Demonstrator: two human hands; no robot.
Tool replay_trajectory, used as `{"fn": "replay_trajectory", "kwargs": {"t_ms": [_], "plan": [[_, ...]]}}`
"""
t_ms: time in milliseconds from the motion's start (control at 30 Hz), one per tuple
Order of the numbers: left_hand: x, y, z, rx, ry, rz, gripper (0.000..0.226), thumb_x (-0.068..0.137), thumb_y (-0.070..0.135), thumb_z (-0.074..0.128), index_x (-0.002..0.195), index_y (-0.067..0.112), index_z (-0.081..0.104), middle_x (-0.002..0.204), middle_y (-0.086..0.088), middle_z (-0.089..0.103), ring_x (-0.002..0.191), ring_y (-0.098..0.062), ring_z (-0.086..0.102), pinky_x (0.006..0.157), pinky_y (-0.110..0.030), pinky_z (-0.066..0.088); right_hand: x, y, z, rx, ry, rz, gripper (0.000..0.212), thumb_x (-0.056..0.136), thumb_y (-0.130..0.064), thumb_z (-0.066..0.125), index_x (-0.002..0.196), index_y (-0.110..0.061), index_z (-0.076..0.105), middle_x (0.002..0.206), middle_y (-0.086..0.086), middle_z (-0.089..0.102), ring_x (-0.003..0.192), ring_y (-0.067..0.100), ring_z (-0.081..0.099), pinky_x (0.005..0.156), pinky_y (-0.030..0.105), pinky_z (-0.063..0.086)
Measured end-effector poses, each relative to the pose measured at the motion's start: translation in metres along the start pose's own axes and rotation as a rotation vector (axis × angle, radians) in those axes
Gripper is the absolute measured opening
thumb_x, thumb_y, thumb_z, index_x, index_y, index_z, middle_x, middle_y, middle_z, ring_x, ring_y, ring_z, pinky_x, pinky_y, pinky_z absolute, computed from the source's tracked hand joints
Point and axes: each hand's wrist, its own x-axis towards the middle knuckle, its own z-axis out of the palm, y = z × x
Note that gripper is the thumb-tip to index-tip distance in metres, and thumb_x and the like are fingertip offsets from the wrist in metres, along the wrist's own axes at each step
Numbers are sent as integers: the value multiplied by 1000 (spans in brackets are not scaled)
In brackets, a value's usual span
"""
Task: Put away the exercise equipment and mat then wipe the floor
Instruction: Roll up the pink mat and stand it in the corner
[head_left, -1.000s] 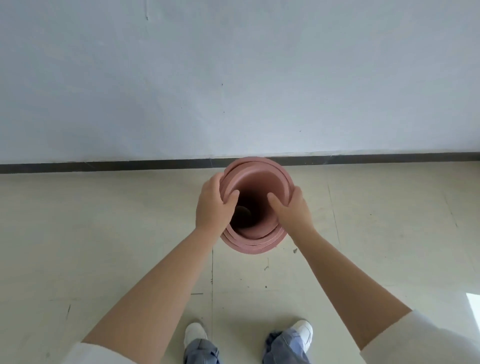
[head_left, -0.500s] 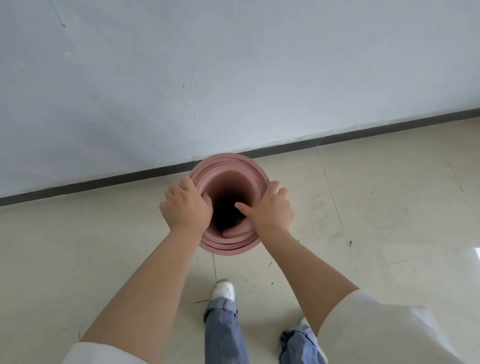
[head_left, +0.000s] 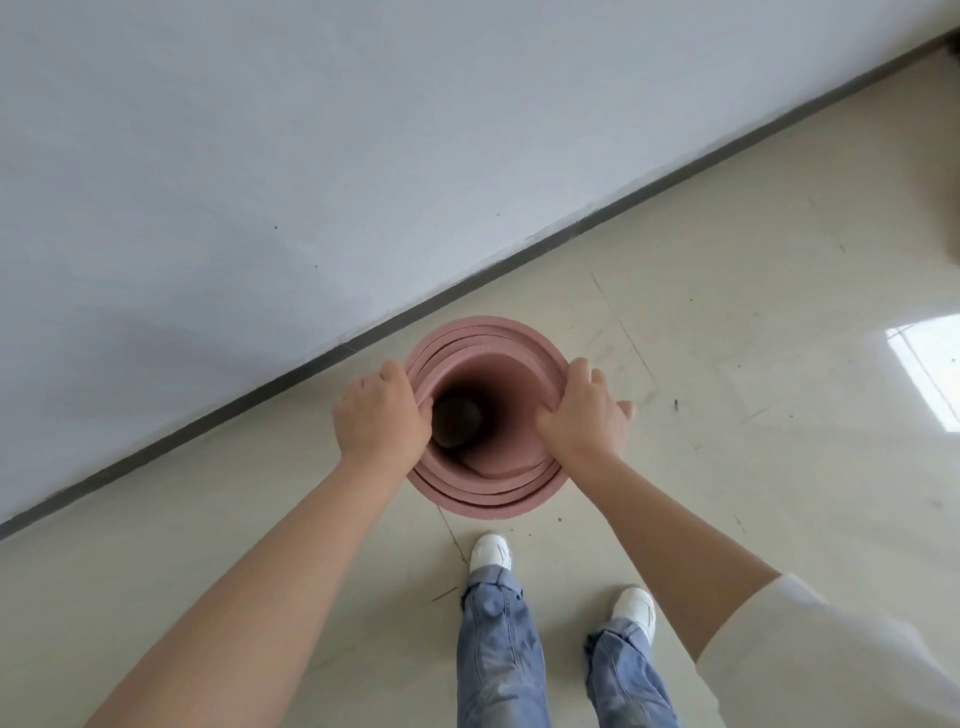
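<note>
Beige tiled floor (head_left: 727, 364) beside wall: left hand (head_left: 382, 415) and right hand (head_left: 582, 415) grip upright rolled pink foam mat (head_left: 488, 493) by its top rim.

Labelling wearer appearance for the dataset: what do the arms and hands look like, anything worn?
Both forearms are bare. The left hand and right hand show no gloves, rings or watch. A loose white sleeve covers the right upper arm; the left sleeve isn't in view.

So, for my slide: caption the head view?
Both hands grip a rolled pink mat upright beside the wall.
</note>
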Motion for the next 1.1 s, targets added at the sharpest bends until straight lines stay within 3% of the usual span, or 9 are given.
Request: {"fn": "replay_trajectory", "kwargs": {"t_ms": [167, 267, 400, 700, 967, 1100], "plan": [[11, 90, -36, 100, 44, 239, 36, 94, 32, 48, 117, 3, 47, 119, -14, 58, 113, -31, 52, 86, -37, 45, 16, 53, -59, 44, 62, 107, 30, 86, -20, 52, 111, -5, 45, 114, 11, 51, 90, 31, 53, 93, 35, 35], [15, 166, -60, 131, 33, 373, 38, 95, 30, 49, 120, 3, 45, 122, -14, 56, 114, -30, 52, 86, -35, 47, 31, 101, -108, 125, 118, 195, 34, 85, -20, 55, 113, -3, 46, 118, 13, 50, 103, 32, 54, 81, 35, 41], [10, 281, -85, 161, 37, 485, 36, 93, 28, 53, 119, 3, 45, 122, -15, 57, 113, -30, 53, 85, -35, 48, 58, 178, -179, 187, 205, 241, 33, 86, -16, 54, 115, -4, 45, 120, 11, 47, 105, 29, 51, 70, 30, 35], [12, 547, -134, 287, 75, 670, 36, 94, 16, 52, 123, 3, 37, 127, -17, 50, 115, -28, 48, 87, -30, 48, 141, 340, -346, 184, 376, 285, 27, 90, -9, 45, 116, -1, 42, 123, 13, 44, 113, 28, 45, 70, 26, 31], [76, 729, -187, 257, 153, 751, 33, 95, 15, 49, 123, 4, 38, 127, -16, 49, 113, -26, 49, 87, -27, 46, 261, 415, -494, 128, 427, 290, 30, 86, -4, 46, 116, 0, 42, 123, 15, 44, 114, 31, 45, 70, 28, 31], [125, 825, -225, 240, 159, 826, 32, 95, 15, 48, 123, 3, 38, 128, -17, 49, 115, -27, 49, 90, -28, 46, 331, 442, -569, 160, 414, 343, 39, 85, -4, 50, 123, 0, 39, 130, 14, 41, 120, 31, 43, 79, 35, 43]]}}
